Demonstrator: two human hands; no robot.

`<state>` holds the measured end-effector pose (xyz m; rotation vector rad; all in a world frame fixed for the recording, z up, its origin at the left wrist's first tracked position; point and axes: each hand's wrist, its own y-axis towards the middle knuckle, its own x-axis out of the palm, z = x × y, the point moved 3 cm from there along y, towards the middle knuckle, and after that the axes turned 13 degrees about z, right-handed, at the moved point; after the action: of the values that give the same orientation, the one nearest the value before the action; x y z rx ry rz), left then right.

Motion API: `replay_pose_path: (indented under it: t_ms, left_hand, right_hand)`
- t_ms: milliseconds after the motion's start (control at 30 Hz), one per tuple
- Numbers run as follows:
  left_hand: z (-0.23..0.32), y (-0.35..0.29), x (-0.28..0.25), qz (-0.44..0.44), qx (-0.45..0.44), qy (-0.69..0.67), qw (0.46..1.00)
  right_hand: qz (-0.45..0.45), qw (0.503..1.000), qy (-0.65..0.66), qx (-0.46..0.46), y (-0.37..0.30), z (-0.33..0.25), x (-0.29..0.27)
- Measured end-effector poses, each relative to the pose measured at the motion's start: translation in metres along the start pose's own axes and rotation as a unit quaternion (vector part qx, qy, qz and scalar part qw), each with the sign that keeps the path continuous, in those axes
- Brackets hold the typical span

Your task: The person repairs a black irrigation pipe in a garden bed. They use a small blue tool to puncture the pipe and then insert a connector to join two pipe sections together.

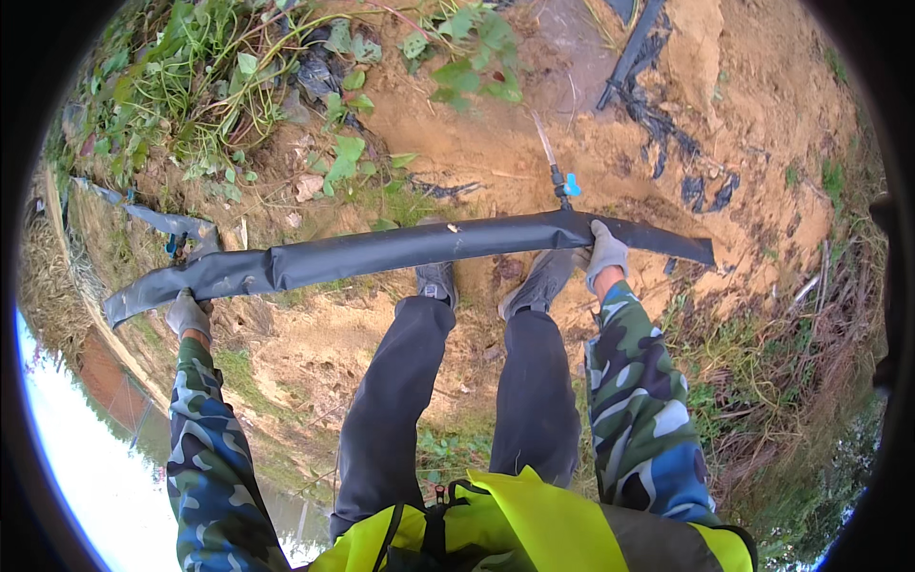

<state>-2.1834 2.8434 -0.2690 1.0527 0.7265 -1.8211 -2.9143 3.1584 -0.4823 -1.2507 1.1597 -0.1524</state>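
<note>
A long black layflat hose (381, 255) stretches across in front of me, above my shoes. My left hand (189, 315), in a light grey glove, is closed on its lower edge near the left end. Farther right, my right hand (606, 250), gloved alike, grips it with the thumb on top; some of its fingers are hidden behind the hose. Just left of that hand, a small black valve (562, 186) with a blue handle (572, 184) sticks out of the hose's far side. A thin pale line, a tube or water, runs from the valve; I cannot tell which.
Leafy green vines (210, 86) grow at the far left. Torn black plastic film (658, 124) lies on the sandy soil at the far right. Another flattened hose (162, 219) with a blue fitting lies left. Dry brush (772, 362) covers the right side; water shows lower left.
</note>
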Motion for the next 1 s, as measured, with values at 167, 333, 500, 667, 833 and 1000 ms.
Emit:
replay_pose_path:
  t_ms: [167, 333, 500, 667, 833, 1000]
  left_hand:
    - [0.01, -0.007, -0.028, 0.003, 0.02, 0.025, 0.999]
    - [0.012, -0.015, -0.063, -0.015, 0.023, 0.028, 0.999]
    - [0.007, -0.025, -0.114, -0.005, 0.031, 0.014, 0.999]
    - [0.011, -0.053, -0.155, -0.041, 0.03, -0.041, 0.998]
    - [0.015, -0.09, -0.171, -0.098, 0.066, -0.051, 0.992]
    - [0.01, -0.125, -0.181, -0.164, 0.048, -0.097, 0.981]
  right_hand:
    - [-0.002, 1.0, -0.008, 0.001, -0.005, 0.028, -0.012]
    - [-0.012, 0.999, 0.053, 0.003, -0.03, 0.038, -0.038]
    - [-0.021, 0.997, 0.071, 0.026, -0.055, 0.051, -0.078]
    - [0.001, 0.994, 0.101, 0.047, -0.077, 0.071, -0.143]
    - [-0.01, 0.992, 0.124, 0.019, -0.098, 0.1, -0.232]
    - [-0.077, 0.953, 0.29, 0.047, -0.121, 0.144, -0.314]
